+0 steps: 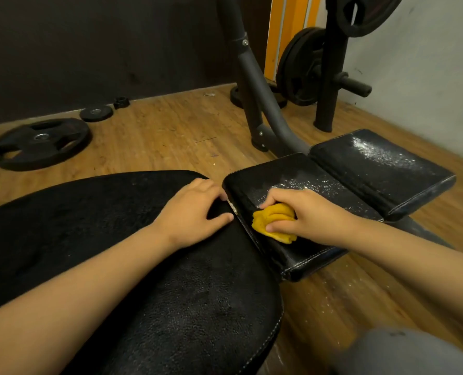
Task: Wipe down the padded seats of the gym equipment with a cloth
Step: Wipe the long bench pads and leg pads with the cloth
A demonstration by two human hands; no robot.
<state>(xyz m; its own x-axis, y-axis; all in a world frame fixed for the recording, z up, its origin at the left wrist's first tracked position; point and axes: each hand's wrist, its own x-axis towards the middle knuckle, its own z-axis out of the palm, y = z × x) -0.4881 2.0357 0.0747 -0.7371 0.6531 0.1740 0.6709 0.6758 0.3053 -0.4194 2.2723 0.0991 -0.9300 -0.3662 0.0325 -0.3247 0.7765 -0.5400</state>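
Note:
My right hand grips a bunched yellow cloth and holds it against the near part of the middle black pad, which carries white specks. My left hand rests flat on the big black padded bench, its fingers at the end by the gap between the pads. A second small black pad lies further right, dusted with white powder.
The bench's grey metal frame rises behind the pads. A rack with weight plates stands at the back right. Loose weight plates lie on the wooden floor at left. White specks dot the floor under the pads.

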